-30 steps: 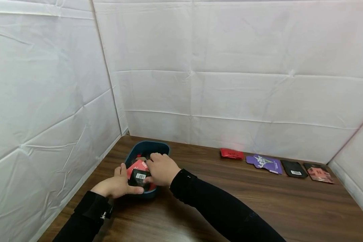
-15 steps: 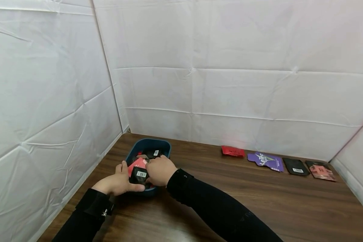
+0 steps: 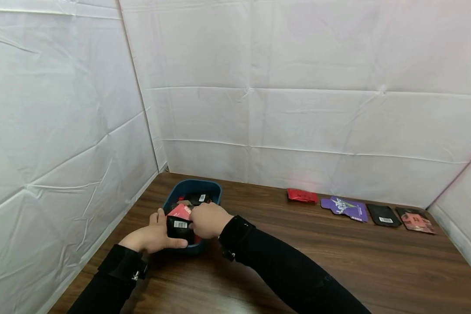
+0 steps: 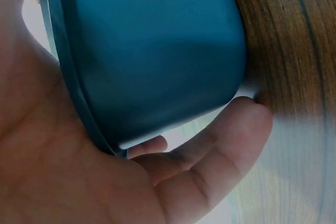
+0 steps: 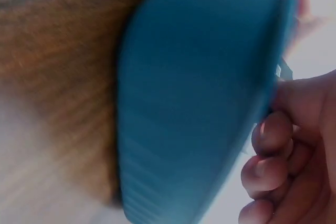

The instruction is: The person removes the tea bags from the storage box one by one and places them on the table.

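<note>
A dark blue plastic bin (image 3: pixel 188 185) holding several small packets stands at the table's far left. My left hand (image 3: pixel 151 237) grips its near-left corner, thumb over the rim and fingers along the outside; in the left wrist view the fingers curl beside the bin wall (image 4: pixel 152 51). My right hand (image 3: pixel 209 219) reaches over the right rim and pinches the edge of a black packet (image 3: pixel 179 235) with a white barcode. In the right wrist view its other fingers (image 5: pixel 265 174) are curled just outside the rim. A pink-red packet (image 3: pixel 180 211) and another black packet (image 3: pixel 198 197) lie behind.
Along the back right of the wooden table (image 3: pixel 267 261) lie a red packet (image 3: pixel 302 196), a purple packet (image 3: pixel 344 208), a black packet (image 3: pixel 383 215) and a dark packet with a pinkish print (image 3: pixel 416 220). White sheeting (image 3: pixel 298 109) encloses the back and sides.
My right hand has drawn back from deeper in the bin toward its right rim. The near black packet has tilted up and its barcode turned. My left hand keeps its hold.
</note>
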`<state>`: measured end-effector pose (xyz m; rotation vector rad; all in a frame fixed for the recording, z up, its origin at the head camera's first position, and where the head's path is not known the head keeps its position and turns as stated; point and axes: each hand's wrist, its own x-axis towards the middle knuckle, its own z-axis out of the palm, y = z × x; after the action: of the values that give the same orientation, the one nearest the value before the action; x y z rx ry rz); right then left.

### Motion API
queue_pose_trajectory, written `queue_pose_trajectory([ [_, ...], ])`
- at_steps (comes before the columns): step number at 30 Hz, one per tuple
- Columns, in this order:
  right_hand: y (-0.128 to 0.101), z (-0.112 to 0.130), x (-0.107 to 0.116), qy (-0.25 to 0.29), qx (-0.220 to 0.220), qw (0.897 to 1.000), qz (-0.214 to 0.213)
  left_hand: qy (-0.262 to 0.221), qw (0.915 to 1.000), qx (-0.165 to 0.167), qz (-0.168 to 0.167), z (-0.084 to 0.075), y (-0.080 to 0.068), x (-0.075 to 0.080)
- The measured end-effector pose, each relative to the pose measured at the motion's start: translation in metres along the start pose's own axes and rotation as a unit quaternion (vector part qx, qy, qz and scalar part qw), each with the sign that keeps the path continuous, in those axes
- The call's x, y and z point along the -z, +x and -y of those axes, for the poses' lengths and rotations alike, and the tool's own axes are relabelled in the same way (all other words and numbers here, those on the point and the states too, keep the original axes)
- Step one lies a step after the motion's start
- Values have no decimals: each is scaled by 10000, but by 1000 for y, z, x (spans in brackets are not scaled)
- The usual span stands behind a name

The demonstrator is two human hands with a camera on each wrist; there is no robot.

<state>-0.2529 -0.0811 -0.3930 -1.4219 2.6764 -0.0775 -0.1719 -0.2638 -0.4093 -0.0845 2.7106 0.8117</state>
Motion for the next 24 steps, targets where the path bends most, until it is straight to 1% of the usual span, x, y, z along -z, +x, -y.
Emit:
queue_pose_trajectory([
  [2, -2, -9, 6, 362, 143, 9992, 12, 12, 10000, -15, 22, 0, 0, 1],
  [4, -4, -21, 12, 629, 307, 9975, -80, 20, 10000, -1, 50, 0, 0, 1],
  [7, -8, -42, 16, 1045, 433, 9926, -438, 71, 9999, 22, 80, -1, 0, 2],
  [9, -12, -56, 16, 1534, 344, 9849, -731, 91, 9999, 61, 59, -1, 0, 2],
  [11, -16, -68, 15, 2092, 179, 9722, -1040, 121, 9999, 90, 22, -1, 0, 1],
  [13, -21, -78, 15, 2523, -2, 9575, -1397, 129, 9998, 118, -11, -1, 0, 1],
  [16, -27, -91, 13, 3071, -240, 9317, -1925, 112, 9998, 161, -43, -1, 0, 0],
  [18, -32, -100, 12, 3347, -442, 9146, -2226, 90, 9998, 181, -43, -1, 1, -1],
  [21, -38, -113, 9, 3787, -845, 8857, -2548, 74, 9998, 206, -27, -1, 2, -1],
  [24, -44, -130, 4, 3899, -1334, 8659, -2834, 65, 9998, 197, -9, -1, 2, -1],
])
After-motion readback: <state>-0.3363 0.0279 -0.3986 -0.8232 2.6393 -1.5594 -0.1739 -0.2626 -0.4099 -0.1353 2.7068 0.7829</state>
